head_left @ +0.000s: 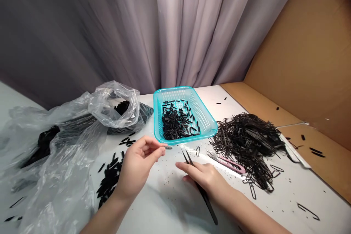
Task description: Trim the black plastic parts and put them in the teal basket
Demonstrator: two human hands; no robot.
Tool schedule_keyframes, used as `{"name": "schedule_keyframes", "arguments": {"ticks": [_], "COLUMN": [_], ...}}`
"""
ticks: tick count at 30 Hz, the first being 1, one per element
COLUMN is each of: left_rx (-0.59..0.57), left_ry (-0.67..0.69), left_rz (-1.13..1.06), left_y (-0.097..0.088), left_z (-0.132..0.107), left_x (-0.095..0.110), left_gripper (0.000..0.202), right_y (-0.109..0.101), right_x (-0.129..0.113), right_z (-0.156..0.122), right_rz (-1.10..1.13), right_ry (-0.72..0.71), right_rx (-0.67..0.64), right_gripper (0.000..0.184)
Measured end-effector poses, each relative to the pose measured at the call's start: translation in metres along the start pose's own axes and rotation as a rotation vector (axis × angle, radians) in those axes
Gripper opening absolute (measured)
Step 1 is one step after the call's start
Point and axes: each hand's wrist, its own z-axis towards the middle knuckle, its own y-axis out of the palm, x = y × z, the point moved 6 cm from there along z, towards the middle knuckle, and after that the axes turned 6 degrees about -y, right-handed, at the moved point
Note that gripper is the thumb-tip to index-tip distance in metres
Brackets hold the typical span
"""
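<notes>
My left hand (pixel 141 159) pinches a small dark elongated piece (pixel 168 147) between thumb and index finger, just in front of the basket. Across from it, my right hand (pixel 204 179) grips black tweezers (pixel 204 197); their two tips are apart and point toward the basket, with nothing between them. The turquoise plastic basket (pixel 192 140) contains many similar small black pieces (pixel 174 122). A pile of such black pieces (pixel 109 179) lies left of my left forearm. Pink-handled thread snips (pixel 230 162) rest to the right of my right hand.
Clear plastic bags (pixel 65 168) with black contents spread over the left side. On the right is a tangled heap of dark thin loops (pixel 249 142), with a white stick-like object (pixel 297 155) beside it. A cardboard wall (pixel 307 62) and grey curtain (pixel 175 25) bound the white table (pixel 153 204).
</notes>
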Motion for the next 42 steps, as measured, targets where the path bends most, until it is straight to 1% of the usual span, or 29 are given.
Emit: {"name": "schedule_keyframes", "arguments": {"ticks": [3,5,7,8,9,11,14,16,18,21,24,26,29,32,35,38,42], "left_rx": [-0.027,-0.112,-0.162,-0.152,-0.118,-0.024,0.056,0.016,-0.049,-0.103,-0.182,-0.256,-0.344,-0.392,-0.443,-0.462,-0.443], "left_ry": [0.109,0.144,0.183,0.207,0.228,0.226,0.098,-0.022,-0.103,-0.14,-0.136,-0.124,-0.071,0.009,0.058,0.087,0.101], "left_rz": [0.068,0.144,0.244,0.295,0.34,0.411,0.491,0.529,0.561,0.5,0.404,0.399,0.518,0.646,0.672,0.659,0.62], "left_y": [0.014,0.026,0.031,0.029,0.024,0.009,-0.015,-0.025,-0.031,-0.037,-0.039,-0.037,-0.03,-0.023,-0.017,-0.012,-0.005], "left_z": [0.017,0.023,0.021,0.019,0.015,0.005,-0.014,-0.025,-0.036,-0.049,-0.06,-0.067,-0.076,-0.083,-0.088,-0.091,-0.092], "left_x": [0.021,0.032,0.041,0.045,0.048,0.049,0.033,0.013,-0.006,-0.027,-0.04,-0.044,-0.048,-0.053,-0.06,-0.062,-0.053], "left_gripper": [0.006,0.025,0.039,0.04,0.038,0.03,0.021,0.022,0.023,0.024,0.029,0.031,0.03,0.038,0.041,0.037,0.036], "right_y": [0.007,0.012,0.013,0.013,0.012,0.012,0.016,0.02,0.026,0.033,0.037,0.036,0.035,0.034,0.034,0.034,0.034], "right_x": [0.004,0.003,0.0,-0.001,-0.003,-0.004,-0.004,-0.004,-0.003,-0.003,-0.005,-0.005,-0.005,-0.002,0.001,0.003,0.006], "right_z": [-0.004,-0.005,-0.002,-0.001,0.001,0.003,0.003,0.001,-0.002,-0.003,-0.003,-0.003,-0.003,-0.004,-0.007,-0.011,-0.017], "right_rz": [0.055,0.074,0.062,0.044,0.026,0.002,-0.029,-0.117,-0.234,-0.356,-0.45,-0.499,-0.564,-0.607,-0.615,-0.598,-0.538], "right_ry": [0.051,0.071,0.042,0.015,-0.013,-0.053,-0.052,-0.029,0.006,0.065,0.127,0.164,0.214,0.241,0.258,0.273,0.281], "right_rx": [-0.116,-0.203,-0.236,-0.236,-0.233,-0.229,-0.288,-0.361,-0.415,-0.441,-0.459,-0.469,-0.504,-0.535,-0.547,-0.56,-0.573], "right_gripper": [0.023,0.023,0.022,0.021,0.02,0.019,0.014,0.009,0.009,0.015,0.02,0.022,0.023,0.022,0.024,0.026,0.028]}}
